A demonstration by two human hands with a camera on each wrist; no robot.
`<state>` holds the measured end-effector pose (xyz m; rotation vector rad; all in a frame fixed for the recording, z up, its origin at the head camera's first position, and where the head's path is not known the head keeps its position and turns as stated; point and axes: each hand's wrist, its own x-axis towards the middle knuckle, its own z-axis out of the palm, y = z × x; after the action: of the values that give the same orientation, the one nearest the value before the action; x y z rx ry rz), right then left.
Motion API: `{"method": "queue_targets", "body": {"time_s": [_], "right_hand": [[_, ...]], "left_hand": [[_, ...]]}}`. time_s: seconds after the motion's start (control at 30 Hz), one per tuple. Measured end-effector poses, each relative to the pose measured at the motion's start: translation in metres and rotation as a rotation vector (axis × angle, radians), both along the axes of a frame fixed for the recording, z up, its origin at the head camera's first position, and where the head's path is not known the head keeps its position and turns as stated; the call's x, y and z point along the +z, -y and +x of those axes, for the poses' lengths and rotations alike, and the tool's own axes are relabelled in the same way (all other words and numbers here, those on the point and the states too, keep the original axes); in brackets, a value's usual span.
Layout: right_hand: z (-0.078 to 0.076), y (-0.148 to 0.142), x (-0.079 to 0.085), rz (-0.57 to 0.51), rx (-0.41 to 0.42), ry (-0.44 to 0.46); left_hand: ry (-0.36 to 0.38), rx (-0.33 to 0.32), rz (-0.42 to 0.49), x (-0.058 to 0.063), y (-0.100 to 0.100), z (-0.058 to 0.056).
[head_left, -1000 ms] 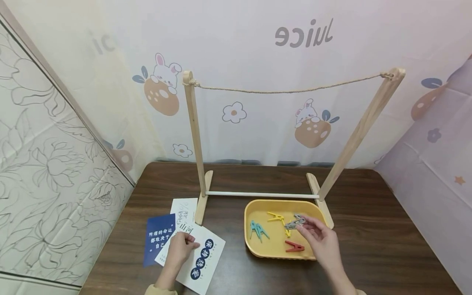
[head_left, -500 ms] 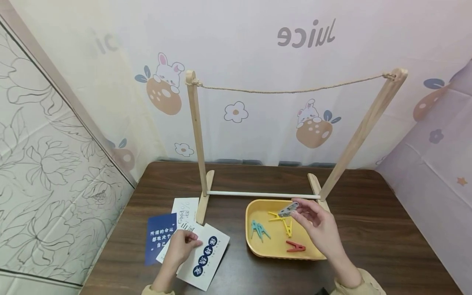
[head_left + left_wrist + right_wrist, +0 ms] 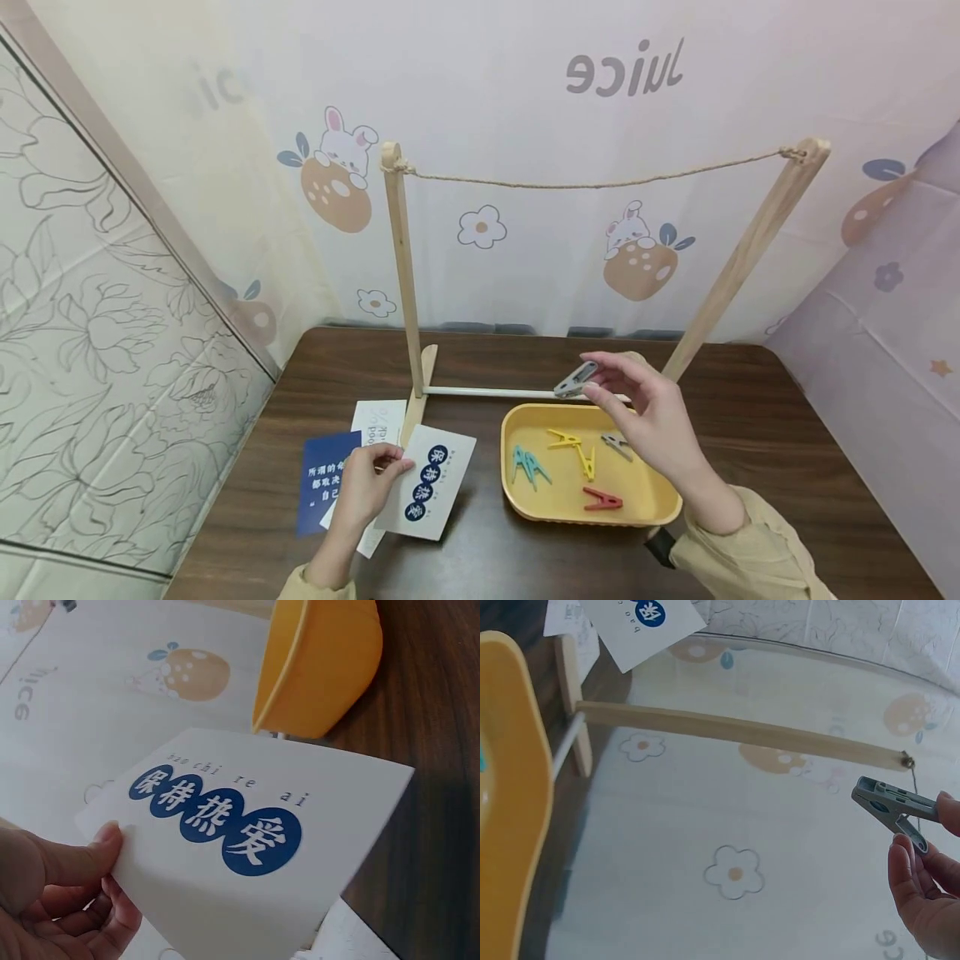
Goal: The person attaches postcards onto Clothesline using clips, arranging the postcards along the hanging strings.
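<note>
My left hand [image 3: 369, 483] pinches a white card [image 3: 429, 483] by its left edge, thumb on top. The card bears dark blue circles with white characters and is tilted up off the table, as the left wrist view [image 3: 225, 825] also shows. My right hand [image 3: 651, 410] pinches a grey clothespin [image 3: 576, 379] between thumb and fingers by its handle ends, above the far rim of the yellow basket [image 3: 517, 505]. In the right wrist view the grey clothespin [image 3: 891, 806] points away from the fingers. Under the left hand lie a blue card [image 3: 322, 479] and other white cards [image 3: 381, 414].
A wooden stand [image 3: 406, 283] with a rope [image 3: 592, 185] strung between its two posts stands at the back. The basket holds yellow, teal, red [image 3: 602, 499] and grey clothespins [image 3: 617, 445]. A patterned curtain [image 3: 525, 275] hangs behind the dark wooden table [image 3: 757, 467].
The right hand has lifted the grey clothespin out of the basket, up and to the left. The left hand has raised the top white card off the pile, moving it slightly right.
</note>
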<state>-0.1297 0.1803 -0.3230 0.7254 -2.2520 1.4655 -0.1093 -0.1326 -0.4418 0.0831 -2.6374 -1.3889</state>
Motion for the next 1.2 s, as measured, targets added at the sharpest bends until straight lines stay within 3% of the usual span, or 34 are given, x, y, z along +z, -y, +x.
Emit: {"method": "queue_targets", "body": {"time_s": [0.23,0.43,0.73,1.03,1.2], "right_hand": [[-0.009,0.013,0.028,0.012,0.059,-0.082],[-0.016,0.025,0.049,0.017,0.107,-0.175],[-0.031,0.041,0.076,0.068,0.09,-0.225],[-0.047,0.056,0.097,0.143,0.047,-0.268],[-0.055,0.063,0.109,0.162,0.042,-0.285]], "left_hand": [[-0.086,0.018,0.014,0.016,-0.004,-0.006],[-0.211,0.025,0.046,0.027,-0.007,-0.012],[-0.361,0.006,0.105,0.047,-0.012,-0.024],[-0.397,-0.026,0.151,0.07,-0.017,-0.037],[-0.419,-0.048,0.19,0.098,-0.025,-0.037]]}}
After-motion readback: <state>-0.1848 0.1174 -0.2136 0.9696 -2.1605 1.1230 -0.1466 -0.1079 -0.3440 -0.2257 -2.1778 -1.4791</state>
